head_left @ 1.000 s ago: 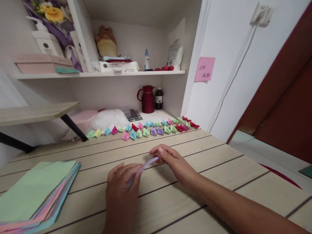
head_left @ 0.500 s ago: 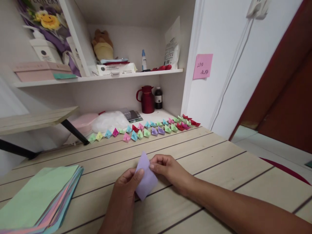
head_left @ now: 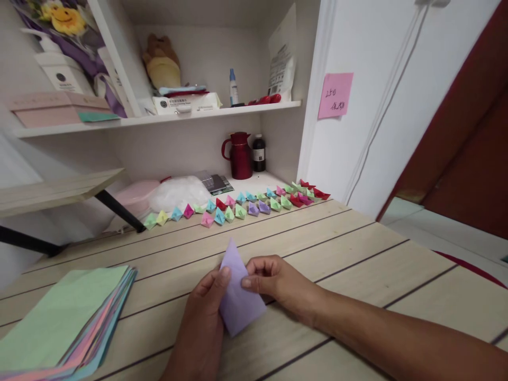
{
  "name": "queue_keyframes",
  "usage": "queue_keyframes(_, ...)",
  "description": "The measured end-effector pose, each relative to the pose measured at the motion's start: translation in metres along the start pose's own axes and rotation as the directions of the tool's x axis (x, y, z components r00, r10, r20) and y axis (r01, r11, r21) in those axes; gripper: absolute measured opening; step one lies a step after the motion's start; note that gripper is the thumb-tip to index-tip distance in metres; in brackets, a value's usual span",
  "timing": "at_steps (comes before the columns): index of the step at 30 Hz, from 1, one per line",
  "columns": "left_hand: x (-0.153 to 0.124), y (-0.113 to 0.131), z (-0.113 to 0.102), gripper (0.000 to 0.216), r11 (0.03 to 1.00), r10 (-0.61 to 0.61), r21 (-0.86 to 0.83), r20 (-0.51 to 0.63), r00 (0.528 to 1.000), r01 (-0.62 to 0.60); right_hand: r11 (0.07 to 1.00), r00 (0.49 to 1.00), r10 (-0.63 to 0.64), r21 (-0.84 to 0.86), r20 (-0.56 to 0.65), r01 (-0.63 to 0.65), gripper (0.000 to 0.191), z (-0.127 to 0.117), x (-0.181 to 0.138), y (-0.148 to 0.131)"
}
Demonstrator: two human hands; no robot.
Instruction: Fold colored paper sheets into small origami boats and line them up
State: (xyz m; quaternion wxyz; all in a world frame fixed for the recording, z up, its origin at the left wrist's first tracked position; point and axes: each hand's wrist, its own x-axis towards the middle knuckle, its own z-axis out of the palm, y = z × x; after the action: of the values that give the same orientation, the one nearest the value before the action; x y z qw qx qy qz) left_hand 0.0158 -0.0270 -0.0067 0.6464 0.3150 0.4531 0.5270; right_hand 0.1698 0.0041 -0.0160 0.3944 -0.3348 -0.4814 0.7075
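Note:
A folded piece of purple paper (head_left: 239,304) is held between both hands above the wooden table, its pointed end up and away from me. My left hand (head_left: 206,307) pinches its left edge, thumb on the front face and fingers behind. On the other side, my right hand (head_left: 273,283) grips the right edge with the thumb on the face and the fingers curled behind. Beyond the hands, rows of small folded paper boats (head_left: 240,211) in several colours stand along the table's far edge.
A stack of coloured paper sheets (head_left: 59,323), green on top, lies at the left of the table (head_left: 317,248). A small raised shelf (head_left: 59,190) with black legs stands behind it. At the back are a red jug (head_left: 241,159), a dark bottle (head_left: 259,153) and a white plastic bag (head_left: 180,194).
The purple paper has turned slightly and shows a wider lower part. My right thumb sits a little lower on its face. The camera view has tilted down slightly.

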Motion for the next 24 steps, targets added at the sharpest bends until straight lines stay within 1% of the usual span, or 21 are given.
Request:
queue_keyframes(2,0.003,-0.004,-0.002,0.040,0.998,-0.008,0.062,0.010,1.000,0.007,1.000,0.998,0.006,0.005,-0.060,-0.005,0.041,-0.003,0.002,-0.001)
queue_keyframes(4,0.008,-0.005,-0.008,0.041,0.984,0.018,0.176,0.008,1.000,-0.019,1.000,0.997,0.010,-0.013,-0.075,-0.011,0.042,-0.009,0.004,-0.004)
queue_keyframes(6,0.012,-0.001,-0.017,0.038,0.933,0.086,0.353,-0.023,0.996,-0.072,0.994,0.996,0.035,-0.104,-0.077,-0.043,0.041,-0.019,0.006,-0.009)
queue_keyframes(7,0.014,0.003,-0.023,0.038,0.879,0.137,0.465,-0.046,0.989,-0.101,0.982,0.996,0.046,-0.181,-0.072,-0.059,0.039,-0.023,0.007,-0.011)
queue_keyframes(8,0.016,0.008,-0.028,0.040,0.790,0.212,0.598,-0.063,0.975,-0.133,0.959,0.997,0.050,-0.276,-0.060,-0.065,0.037,-0.028,0.007,-0.013)
queue_keyframes(9,0.017,0.013,-0.033,0.042,0.652,0.326,0.735,-0.049,0.944,-0.187,0.921,0.998,0.046,-0.385,-0.037,-0.057,0.033,-0.033,0.007,-0.015)
queue_keyframes(10,0.018,0.018,-0.038,0.040,0.463,0.479,0.847,0.011,0.878,-0.263,0.865,0.999,0.033,-0.500,-0.008,-0.033,0.028,-0.036,0.007,-0.016)
queue_keyframes(11,0.019,0.022,-0.041,0.037,0.262,0.592,0.909,0.115,0.798,-0.325,0.791,1.000,0.018,-0.611,0.021,-0.001,0.023,-0.039,0.007,-0.017)
queue_keyframes(12,0.019,0.024,-0.042,0.035,0.091,0.661,0.925,0.221,0.717,-0.370,0.704,0.999,-0.001,-0.710,0.044,0.032,0.018,-0.041,0.007,-0.018)
queue_keyframes(13,0.018,0.025,-0.042,0.032,-0.057,0.661,0.900,0.358,0.659,-0.432,0.611,0.998,-0.022,-0.789,0.059,0.060,0.014,-0.041,0.007,-0.018)
queue_keyframes(14,0.017,0.024,-0.041,0.029,-0.179,0.623,0.850,0.487,0.612,-0.496,0.524,0.997,-0.042,-0.848,0.067,0.079,0.012,-0.041,0.008,-0.019)
queue_keyframes(15,0.015,0.022,-0.038,0.027,-0.269,0.559,0.783,0.601,0.571,-0.561,0.452,0.996,-0.058,-0.887,0.071,0.089,0.010,-0.040,0.008,-0.019)
queue_keyframes(16,0.013,0.020,-0.035,0.026,-0.333,0.487,0.713,0.691,0.535,-0.618,0.401,0.995,-0.068,-0.911,0.072,0.093,0.009,-0.039,0.009,-0.019)
queue_keyframes(17,0.012,0.017,-0.032,0.026,-0.373,0.421,0.654,0.752,0.508,-0.658,0.371,0.995,-0.071,-0.924,0.074,0.096,0.009,-0.038,0.010,-0.018)
queue_keyframes(18,0.011,0.015,-0.029,0.026,-0.394,0.375,0.615,0.786,0.491,-0.683,0.356,0.995,-0.069,-0.929,0.078,0.097,0.010,-0.037,0.011,-0.018)
queue_keyframes(19,0.010,0.012,-0.028,0.026,-0.400,0.343,0.596,0.802,0.489,-0.696,0.349,0.995,-0.065,-0.932,0.080,0.098,0.011,-0.036,0.011,-0.018)
queue_keyframes(20,0.010,0.011,-0.027,0.026,-0.395,0.312,0.596,0.803,0.507,-0.700,0.347,0.995,-0.061,-0.933,0.081,0.097,0.011,-0.036,0.012,-0.018)
queue_keyframes(22,0.011,0.009,-0.028,0.025,-0.371,0.233,0.618,0.785,0.575,-0.693,0.359,0.993,-0.071,-0.926,0.095,0.114,0.011,-0.037,0.012,-0.019)
queue_keyframes(23,0.013,0.008,-0.030,0.025,-0.362,0.184,0.626,0.774,0.606,-0.690,0.384,0.991,-0.082,-0.914,0.105,0.129,0.010,-0.039,0.012,-0.019)
queue_keyframes(24,0.014,0.007,-0.031,0.027,-0.359,0.136,0.631,0.765,0.630,-0.688,0.431,0.991,-0.086,-0.892,0.107,0.134,0.012,-0.041,0.011,-0.020)
